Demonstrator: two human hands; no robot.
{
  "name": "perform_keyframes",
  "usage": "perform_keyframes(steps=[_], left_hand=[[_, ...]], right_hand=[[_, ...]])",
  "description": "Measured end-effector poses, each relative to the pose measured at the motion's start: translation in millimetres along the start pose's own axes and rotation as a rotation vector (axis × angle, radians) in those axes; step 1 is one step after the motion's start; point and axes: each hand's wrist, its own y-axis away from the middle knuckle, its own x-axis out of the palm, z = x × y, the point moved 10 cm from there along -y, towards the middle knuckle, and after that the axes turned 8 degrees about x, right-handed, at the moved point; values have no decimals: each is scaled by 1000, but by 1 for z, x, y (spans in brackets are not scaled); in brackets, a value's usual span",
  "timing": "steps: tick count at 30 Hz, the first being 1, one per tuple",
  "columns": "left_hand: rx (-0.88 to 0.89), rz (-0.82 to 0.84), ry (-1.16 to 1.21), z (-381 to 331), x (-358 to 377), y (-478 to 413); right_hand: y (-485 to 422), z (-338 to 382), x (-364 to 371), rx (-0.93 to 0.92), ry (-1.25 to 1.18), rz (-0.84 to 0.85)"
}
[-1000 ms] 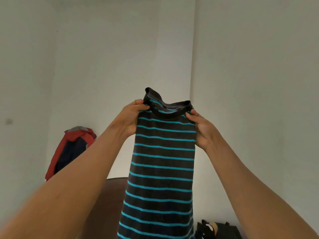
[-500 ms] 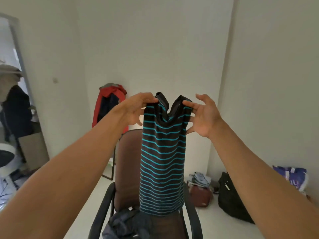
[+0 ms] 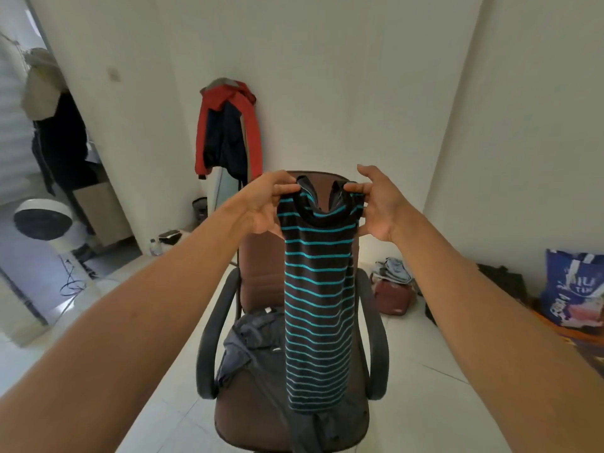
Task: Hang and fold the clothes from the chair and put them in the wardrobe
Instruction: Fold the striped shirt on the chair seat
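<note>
A black shirt with turquoise stripes [image 3: 317, 289] hangs folded lengthwise in the air above a brown office chair [image 3: 261, 276]. My left hand [image 3: 264, 204] pinches its top left corner by the collar. My right hand [image 3: 376, 204] pinches the top right corner with thumb and fingertips, the other fingers spread. The shirt's lower edge hangs just over the seat. A dark grey garment [image 3: 255, 341] lies crumpled on the chair seat, partly hidden behind the shirt.
A red and navy jacket [image 3: 228, 132] hangs on the far wall behind the chair. Bags lie on the floor at the right: a maroon one [image 3: 394, 297], a black one [image 3: 503, 279] and a blue one [image 3: 572, 289]. A doorway with a fan [image 3: 42, 220] opens at the left.
My view has tilted down from the wall to the chair and floor. Both hands have come lower with the shirt and stand a little further apart at its collar.
</note>
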Motion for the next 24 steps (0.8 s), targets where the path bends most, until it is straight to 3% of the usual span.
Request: perform_keyframes(steps=[10,18,24], left_hand=[[-45,-62,0,64,-29,-45],[79,-131,99,79,-71,-119],[108,-139,129,93,-87,-155]], right_hand=[[-74,-71,-13,121,-73,-49],[-147,-77,-16,-10,-262,-117],[-180,-82,-17,-61,-253,-145]])
